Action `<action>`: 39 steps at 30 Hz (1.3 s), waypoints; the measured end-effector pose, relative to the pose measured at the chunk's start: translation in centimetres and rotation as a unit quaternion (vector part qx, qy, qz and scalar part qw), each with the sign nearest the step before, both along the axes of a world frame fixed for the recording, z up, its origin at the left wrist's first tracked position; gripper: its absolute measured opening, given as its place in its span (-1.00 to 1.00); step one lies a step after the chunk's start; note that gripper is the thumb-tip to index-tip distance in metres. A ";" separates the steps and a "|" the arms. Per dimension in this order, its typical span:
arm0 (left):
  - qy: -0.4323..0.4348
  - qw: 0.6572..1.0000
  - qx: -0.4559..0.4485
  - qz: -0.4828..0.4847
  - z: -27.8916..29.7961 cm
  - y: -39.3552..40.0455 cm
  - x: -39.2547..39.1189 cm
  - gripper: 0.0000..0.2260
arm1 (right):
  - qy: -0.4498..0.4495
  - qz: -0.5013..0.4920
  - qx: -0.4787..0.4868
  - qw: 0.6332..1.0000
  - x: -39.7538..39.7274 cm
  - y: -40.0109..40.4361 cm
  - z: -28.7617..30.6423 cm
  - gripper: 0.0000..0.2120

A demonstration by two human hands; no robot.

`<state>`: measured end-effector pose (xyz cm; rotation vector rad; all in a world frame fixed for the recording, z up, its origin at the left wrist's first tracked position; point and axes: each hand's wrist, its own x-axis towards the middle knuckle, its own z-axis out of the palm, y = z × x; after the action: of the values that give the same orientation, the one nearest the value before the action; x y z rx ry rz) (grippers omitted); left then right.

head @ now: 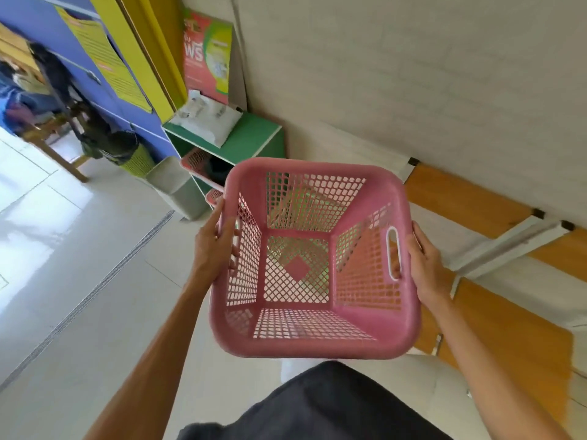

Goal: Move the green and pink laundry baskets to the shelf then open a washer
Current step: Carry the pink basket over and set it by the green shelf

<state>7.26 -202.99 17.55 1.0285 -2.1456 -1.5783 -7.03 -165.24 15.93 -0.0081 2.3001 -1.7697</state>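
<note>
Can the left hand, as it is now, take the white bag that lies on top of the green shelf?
Probably not. The left hand and right hand both grip the pink basket, so neither is free. The white bag lies uncovered on the green shelf, but it sits well beyond the basket.

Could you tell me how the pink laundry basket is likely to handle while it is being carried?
The pink basket looks empty with mesh walls, so probably light. It holds its shape between the left hand and right hand, so likely fairly stiff.

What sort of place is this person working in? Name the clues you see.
Probably a shared laundry room or laundromat: the hands carry an empty pink laundry basket, more baskets sit in a green shelf, and a detergent poster hangs above.
</note>
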 end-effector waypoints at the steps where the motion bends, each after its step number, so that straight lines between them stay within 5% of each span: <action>1: 0.000 1.000 0.003 0.000 0.0 -1.3 -1.3 -0.57 | 0.001 -0.003 -0.006 1.000 -0.7 -1.2 0.3 -0.67; 19: -0.033 0.959 -0.036 -0.279 -4.5 -14.0 -21.7 -0.37 | 0.015 -0.267 0.033 0.963 -1.1 -11.6 -3.1 -0.59; 26: -0.013 0.949 -0.075 -0.305 -8.6 -15.2 -25.7 -0.42 | 0.018 -0.331 0.079 0.940 -2.3 -14.4 -8.5 -0.50; 39: -0.047 0.966 -0.133 -0.216 -20.7 -13.5 -27.0 -0.48 | 0.008 -0.296 0.137 0.945 -6.4 -13.6 -20.0 -0.37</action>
<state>-19.74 -216.50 -3.15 0.5856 -2.6949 -1.3649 -13.40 -178.81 -4.04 0.7984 2.7286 -1.6477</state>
